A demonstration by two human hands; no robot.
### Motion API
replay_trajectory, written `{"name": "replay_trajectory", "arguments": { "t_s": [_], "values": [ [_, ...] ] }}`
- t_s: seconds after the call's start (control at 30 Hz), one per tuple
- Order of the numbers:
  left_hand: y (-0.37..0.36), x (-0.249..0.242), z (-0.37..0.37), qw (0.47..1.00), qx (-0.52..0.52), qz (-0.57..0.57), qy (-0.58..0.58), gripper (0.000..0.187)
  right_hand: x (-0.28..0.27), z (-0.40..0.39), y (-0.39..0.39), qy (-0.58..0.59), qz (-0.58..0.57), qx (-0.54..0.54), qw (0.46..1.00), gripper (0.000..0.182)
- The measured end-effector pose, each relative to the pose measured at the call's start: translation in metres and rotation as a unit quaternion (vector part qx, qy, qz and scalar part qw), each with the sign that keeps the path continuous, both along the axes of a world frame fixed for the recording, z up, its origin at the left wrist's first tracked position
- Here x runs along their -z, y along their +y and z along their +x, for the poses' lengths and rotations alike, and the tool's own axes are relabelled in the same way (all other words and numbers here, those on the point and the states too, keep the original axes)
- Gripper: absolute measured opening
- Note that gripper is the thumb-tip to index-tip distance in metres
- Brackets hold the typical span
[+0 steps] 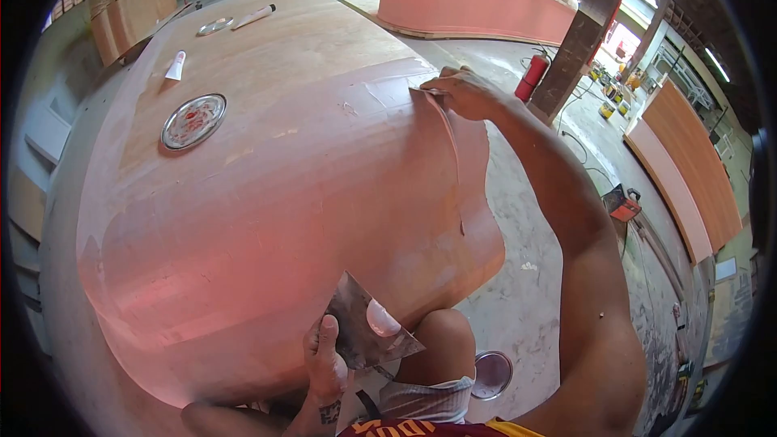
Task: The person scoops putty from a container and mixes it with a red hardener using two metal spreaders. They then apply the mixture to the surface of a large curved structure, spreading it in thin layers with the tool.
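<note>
A large plywood piece with a curved front [275, 218] fills the middle of the head view, smeared with pink filler over much of its surface. My right hand [465, 93], arm stretched out, grips a thin putty scraper [426, 92] against the piece's upper right part, beside a raised ridge of filler. Low in the view, my left hand [325, 360] holds a flat metal plate [350, 332] with its thumb on top. A dollop of pink putty [382, 320] lies on that plate. The fingers beneath the plate are hidden.
On the plywood top are a round lid with putty [193, 122], a white tube [175, 65], another tube [255, 17] and a second lid [215, 26]. A round tin [492, 375] stands on the floor. Rightward are a fire extinguisher [532, 77], a post [589, 24] and a red machine [622, 204].
</note>
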State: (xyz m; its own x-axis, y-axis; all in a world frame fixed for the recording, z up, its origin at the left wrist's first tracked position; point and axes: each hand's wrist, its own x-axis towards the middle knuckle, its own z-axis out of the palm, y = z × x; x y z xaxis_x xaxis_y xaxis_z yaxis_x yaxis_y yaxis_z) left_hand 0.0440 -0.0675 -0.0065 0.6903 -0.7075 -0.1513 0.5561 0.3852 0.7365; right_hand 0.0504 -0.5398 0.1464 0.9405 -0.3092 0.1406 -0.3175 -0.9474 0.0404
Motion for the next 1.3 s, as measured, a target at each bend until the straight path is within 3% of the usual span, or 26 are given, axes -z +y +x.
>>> {"name": "replay_trajectory", "arguments": {
  "t_s": [0.23,0.33,0.43,0.57,0.63,0.73,0.93,1.07,1.23,1.3],
  "values": [
    [0.020,0.006,-0.003,1.000,-0.005,0.009,-0.022,0.038,0.009,-0.046,0.040,-0.042,-0.004,0.007,0.999,0.040],
    [0.037,0.024,-0.002,0.993,-0.034,0.062,-0.098,0.038,0.021,-0.067,0.059,-0.076,-0.019,0.011,0.997,0.036],
    [0.039,0.014,-0.006,0.998,-0.021,0.046,-0.022,0.037,0.050,-0.085,0.065,-0.143,-0.031,0.009,0.989,0.040],
    [0.047,0.005,-0.008,0.998,-0.022,0.055,-0.029,0.038,0.085,-0.106,0.083,-0.179,-0.044,0.038,0.982,0.063],
    [0.053,0.012,-0.009,0.997,-0.035,0.069,-0.027,0.039,0.098,-0.115,0.090,-0.193,-0.044,0.040,0.979,0.067],
    [0.061,0.022,-0.007,0.991,-0.026,0.071,-0.112,0.031,0.116,-0.126,0.098,-0.207,-0.042,0.045,0.976,0.070],
    [0.059,0.013,-0.017,0.989,-0.079,0.122,-0.032,0.041,0.166,-0.145,0.097,-0.206,-0.093,0.035,0.974,0.083],
    [0.066,0.025,-0.013,0.981,-0.074,0.150,-0.096,0.042,0.188,-0.158,0.103,-0.182,-0.083,0.035,0.979,0.092],
    [0.056,0.000,-0.016,0.994,-0.022,0.090,-0.057,0.043,0.203,-0.175,0.109,-0.208,-0.060,-0.008,0.976,0.081],
    [0.060,0.007,-0.015,0.990,-0.028,0.106,-0.090,0.044,0.206,-0.183,0.115,-0.204,-0.063,-0.018,0.977,0.071]
  ]
}}
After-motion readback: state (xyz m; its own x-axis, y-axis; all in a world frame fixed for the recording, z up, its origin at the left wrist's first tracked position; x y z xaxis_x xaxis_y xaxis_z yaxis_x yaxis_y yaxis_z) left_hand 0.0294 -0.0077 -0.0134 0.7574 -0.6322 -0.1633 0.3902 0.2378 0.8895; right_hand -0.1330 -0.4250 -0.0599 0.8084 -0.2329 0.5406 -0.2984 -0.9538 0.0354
